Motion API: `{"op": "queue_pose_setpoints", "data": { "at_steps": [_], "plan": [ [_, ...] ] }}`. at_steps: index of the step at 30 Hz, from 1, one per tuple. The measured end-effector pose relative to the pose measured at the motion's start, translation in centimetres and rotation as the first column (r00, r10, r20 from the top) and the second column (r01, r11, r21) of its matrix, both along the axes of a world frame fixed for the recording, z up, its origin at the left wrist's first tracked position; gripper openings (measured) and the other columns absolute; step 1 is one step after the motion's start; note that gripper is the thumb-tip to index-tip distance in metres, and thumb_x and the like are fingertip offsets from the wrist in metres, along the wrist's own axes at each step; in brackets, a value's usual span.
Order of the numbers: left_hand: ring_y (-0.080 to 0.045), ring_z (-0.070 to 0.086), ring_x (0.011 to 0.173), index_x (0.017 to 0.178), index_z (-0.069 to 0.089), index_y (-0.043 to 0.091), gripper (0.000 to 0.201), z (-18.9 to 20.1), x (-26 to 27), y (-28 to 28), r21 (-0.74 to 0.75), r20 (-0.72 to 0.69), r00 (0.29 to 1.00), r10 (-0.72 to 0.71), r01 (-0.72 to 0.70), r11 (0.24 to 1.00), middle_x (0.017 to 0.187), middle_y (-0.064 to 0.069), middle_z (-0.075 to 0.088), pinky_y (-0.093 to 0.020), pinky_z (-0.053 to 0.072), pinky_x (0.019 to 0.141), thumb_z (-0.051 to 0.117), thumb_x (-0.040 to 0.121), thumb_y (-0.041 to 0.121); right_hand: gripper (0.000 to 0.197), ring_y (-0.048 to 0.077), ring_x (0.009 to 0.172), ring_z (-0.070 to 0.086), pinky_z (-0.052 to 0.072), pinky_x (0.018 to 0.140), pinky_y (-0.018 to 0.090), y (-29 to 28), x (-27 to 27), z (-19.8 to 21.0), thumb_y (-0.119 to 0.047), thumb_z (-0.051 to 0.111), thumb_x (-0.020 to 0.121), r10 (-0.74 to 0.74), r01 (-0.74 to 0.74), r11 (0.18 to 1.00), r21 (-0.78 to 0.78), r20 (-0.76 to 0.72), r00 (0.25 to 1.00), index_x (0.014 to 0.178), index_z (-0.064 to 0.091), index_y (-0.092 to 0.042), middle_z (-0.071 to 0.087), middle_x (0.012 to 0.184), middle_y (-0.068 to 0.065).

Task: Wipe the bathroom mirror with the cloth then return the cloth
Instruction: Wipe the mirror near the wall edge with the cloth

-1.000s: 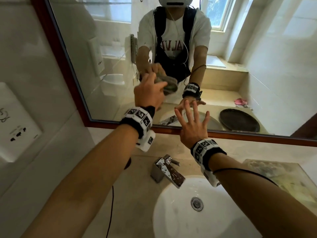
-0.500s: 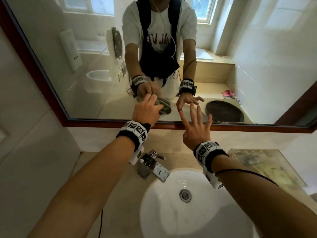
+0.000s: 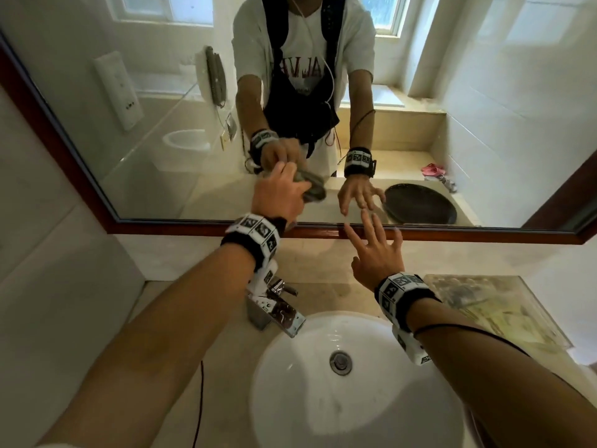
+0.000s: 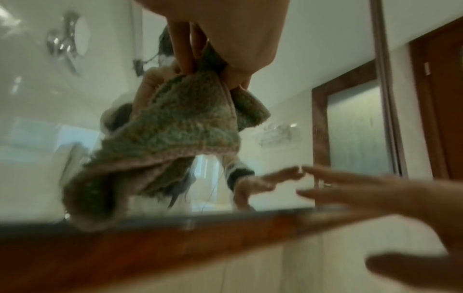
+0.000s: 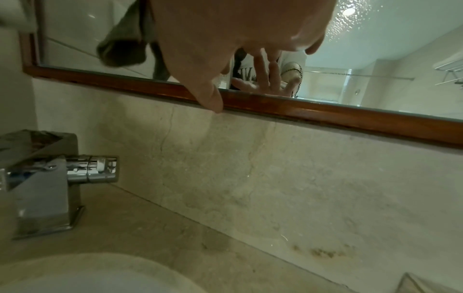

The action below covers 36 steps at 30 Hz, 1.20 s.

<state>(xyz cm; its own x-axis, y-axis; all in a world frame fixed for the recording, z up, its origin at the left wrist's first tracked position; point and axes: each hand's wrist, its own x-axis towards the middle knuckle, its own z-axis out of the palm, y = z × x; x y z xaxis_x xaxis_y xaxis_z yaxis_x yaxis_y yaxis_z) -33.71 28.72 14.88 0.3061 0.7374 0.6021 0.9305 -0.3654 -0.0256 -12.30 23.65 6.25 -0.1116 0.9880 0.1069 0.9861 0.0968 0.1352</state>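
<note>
A large mirror (image 3: 161, 101) in a brown wooden frame (image 3: 452, 234) fills the wall above the sink. My left hand (image 3: 281, 195) grips a bunched grey-green cloth (image 3: 311, 189) and presses it on the glass just above the lower frame. In the left wrist view the fingers (image 4: 183, 49) and thumb pinch the cloth (image 4: 190, 123), which hangs down onto the mirror (image 4: 37, 119). My right hand (image 3: 378, 250) is spread, its fingertips at the lower edge of the glass. The right wrist view shows that hand (image 5: 225, 39) against the frame (image 5: 325, 113).
Below the mirror a chrome tap (image 3: 274, 305) stands behind a white round basin (image 3: 387, 399) set in a beige stone counter (image 3: 226, 350). A glass tray (image 3: 484, 305) lies at the right. A white socket panel is on the left wall, out of this frame.
My left hand has slid the cloth down the mirror toward the lower frame. My right hand stays spread at the bottom edge. My head has tilted down, showing more of the basin.
</note>
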Motion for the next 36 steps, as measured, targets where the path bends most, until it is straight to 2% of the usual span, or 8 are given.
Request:
{"op": "queue_pose_setpoints", "data": {
  "at_steps": [6, 10, 15, 20, 23, 26, 30, 36],
  "plan": [
    [-0.034, 0.062, 0.081, 0.087, 0.079, 0.02, 0.017, 6.3, 1.5, 0.4, 0.247, 0.095, 0.993, -0.067, 0.042, 0.968, 0.087, -0.011, 0.062, -0.032, 0.046, 0.052, 0.066, 0.076, 0.024, 0.084, 0.03, 0.149, -0.011, 0.003, 0.111, 0.066, 0.1, -0.5, 1.5, -0.034, 0.051, 0.089, 0.014, -0.012, 0.998, 0.055, -0.044, 0.999, 0.152, -0.004, -0.037, -0.019, 0.161, 0.008],
    [-0.032, 0.062, 0.081, 0.085, 0.078, 0.018, 0.02, 6.2, 2.0, 0.5, 0.265, 0.117, 0.992, -0.048, 0.015, 0.964, 0.087, -0.01, 0.062, -0.03, 0.046, 0.052, 0.061, 0.079, 0.028, 0.088, 0.032, 0.149, -0.01, 0.003, 0.11, 0.067, 0.5, 0.2, 1.8, -0.037, 0.053, 0.089, -0.008, 0.012, 0.997, 0.082, -0.05, 0.999, 0.151, -0.009, -0.037, -0.02, 0.16, 0.009],
    [-0.033, 0.06, 0.073, 0.078, 0.075, 0.012, 0.013, 3.2, 3.0, 0.3, 0.21, 0.127, 0.985, -0.119, 0.091, 0.974, 0.083, -0.013, 0.058, -0.032, 0.049, 0.048, 0.082, 0.07, 0.018, 0.083, 0.033, 0.149, -0.001, 0.015, 0.112, 0.064, 0.4, 1.3, 1.1, -0.044, 0.054, 0.088, -0.013, 0.021, 0.995, 0.1, -0.075, 0.997, 0.153, 0.002, -0.036, -0.011, 0.162, 0.011],
    [-0.029, 0.056, 0.078, 0.074, 0.077, 0.02, 0.016, -4.8, 3.0, -0.2, -0.091, -0.03, 0.998, -0.052, 0.049, 0.995, 0.083, -0.009, 0.057, -0.028, 0.041, 0.048, 0.086, 0.061, 0.018, 0.08, 0.033, 0.148, 0.006, 0.022, 0.111, 0.061, 0.3, 2.4, 0.3, -0.051, 0.053, 0.088, -0.022, 0.027, 0.998, 0.061, -0.07, 0.997, 0.152, 0.009, -0.035, -0.005, 0.162, 0.012],
    [-0.033, 0.057, 0.077, 0.077, 0.078, 0.02, 0.024, -8.1, 2.6, -1.0, -0.272, 0.019, 0.999, 0.041, -0.034, 0.962, 0.082, -0.012, 0.056, -0.031, 0.043, 0.047, 0.088, 0.055, 0.015, 0.077, 0.033, 0.148, 0.01, 0.024, 0.11, 0.06, 0.0, 3.4, 0.3, -0.051, 0.053, 0.088, -0.018, 0.022, 0.998, 0.052, -0.081, 0.997, 0.152, 0.013, -0.034, -0.001, 0.162, 0.012],
    [-0.035, 0.056, 0.085, 0.091, 0.078, 0.019, 0.026, -7.8, 3.0, -1.3, -0.307, 0.102, 0.989, 0.103, -0.068, 0.949, 0.088, -0.014, 0.056, -0.037, 0.046, 0.055, 0.083, 0.067, 0.012, 0.076, 0.032, 0.147, 0.013, 0.027, 0.109, 0.059, -0.5, 4.1, 0.3, -0.048, 0.054, 0.089, -0.003, 0.008, 0.999, 0.05, -0.112, 0.994, 0.152, 0.014, -0.033, 0.003, 0.161, 0.012],
    [-0.027, 0.056, 0.1, 0.111, 0.072, 0.031, 0.027, -7.6, 3.3, -1.3, -0.432, 0.174, 0.964, 0.199, -0.107, 0.895, 0.107, -0.007, 0.058, -0.037, 0.048, 0.078, 0.055, 0.093, 0.02, 0.087, 0.032, 0.146, 0.018, 0.031, 0.109, 0.058, -0.9, 3.8, 0.3, -0.046, 0.058, 0.088, 0.008, -0.008, 1.0, 0.002, -0.217, 0.976, 0.153, 0.002, -0.029, 0.005, 0.161, 0.01],
    [-0.023, 0.06, 0.106, 0.117, 0.068, 0.032, 0.03, -7.1, 3.7, -4.4, -0.536, 0.461, 0.84, 0.287, 0.005, 0.844, 0.117, -0.001, 0.066, -0.035, 0.051, 0.09, 0.06, 0.091, 0.02, 0.092, 0.027, 0.147, 0.017, 0.029, 0.114, 0.051, -1.9, 2.3, 1.4, -0.042, 0.064, 0.087, 0.104, -0.119, 0.993, -0.007, -0.433, 0.895, 0.154, 0.003, -0.025, 0.008, 0.162, 0.005]
  ]
}}
